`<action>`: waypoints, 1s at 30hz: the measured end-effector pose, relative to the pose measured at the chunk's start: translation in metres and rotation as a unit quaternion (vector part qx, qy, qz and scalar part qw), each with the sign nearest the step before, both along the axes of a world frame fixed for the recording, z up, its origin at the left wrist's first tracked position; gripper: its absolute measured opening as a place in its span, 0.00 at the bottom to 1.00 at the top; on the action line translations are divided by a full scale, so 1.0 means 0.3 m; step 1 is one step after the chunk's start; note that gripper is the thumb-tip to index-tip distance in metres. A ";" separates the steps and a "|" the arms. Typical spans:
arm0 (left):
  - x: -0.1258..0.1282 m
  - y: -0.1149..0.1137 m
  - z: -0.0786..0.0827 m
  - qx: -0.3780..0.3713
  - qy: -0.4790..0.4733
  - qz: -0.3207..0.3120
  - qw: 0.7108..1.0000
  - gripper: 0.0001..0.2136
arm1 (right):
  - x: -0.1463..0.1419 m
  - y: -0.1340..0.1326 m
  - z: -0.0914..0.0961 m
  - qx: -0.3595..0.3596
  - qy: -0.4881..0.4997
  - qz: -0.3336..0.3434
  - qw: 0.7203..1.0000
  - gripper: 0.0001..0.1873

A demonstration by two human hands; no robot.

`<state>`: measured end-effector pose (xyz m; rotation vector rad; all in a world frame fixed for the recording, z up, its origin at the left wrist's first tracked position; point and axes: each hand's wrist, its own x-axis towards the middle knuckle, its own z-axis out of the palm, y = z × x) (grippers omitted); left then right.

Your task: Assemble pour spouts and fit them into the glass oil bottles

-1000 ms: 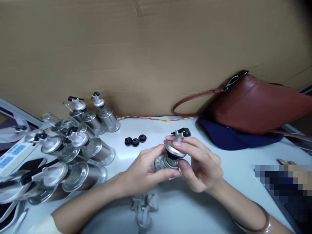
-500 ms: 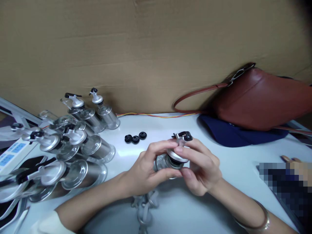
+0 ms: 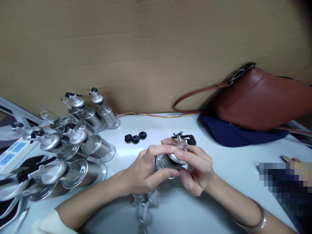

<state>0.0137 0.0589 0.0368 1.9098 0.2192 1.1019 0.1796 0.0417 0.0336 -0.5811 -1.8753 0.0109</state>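
My left hand (image 3: 148, 170) is closed around the neck of a glass bottle (image 3: 161, 163), which stands or hovers low in front of me; its base is hidden. On its mouth sits a silver pourer cap (image 3: 179, 146) with a black lever, gripped by the fingers and thumb of my right hand (image 3: 198, 167). Just beyond my hands lie several black rubber stoppers (image 3: 136, 139). Nearer to me, several silver pourer parts (image 3: 144, 208) lie below my left wrist.
Several capped glass bottles (image 3: 97, 148) crowd the left side, beside a white power strip (image 3: 14, 152). At the right are a brown leather bag (image 3: 263, 100), a navy cap (image 3: 219, 133) and a pixelated dark device with another person's hand (image 3: 299, 170). Cardboard (image 3: 151, 58) walls the back.
My right hand has shifted slightly left with the pourer cap turned a little in its fingers, so the black lever points more to the right. My left hand stays around the bottle.
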 end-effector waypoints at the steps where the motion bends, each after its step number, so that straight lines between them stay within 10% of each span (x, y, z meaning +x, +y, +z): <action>1: -0.001 0.000 -0.003 -0.005 -0.004 -0.004 1.000 0.22 | 0.000 -0.001 -0.001 -0.001 0.000 0.005 1.000 0.28; 30: -0.020 0.020 -0.002 0.058 0.012 0.028 0.998 0.21 | -0.014 -0.009 -0.051 -0.031 0.035 0.083 0.995 0.28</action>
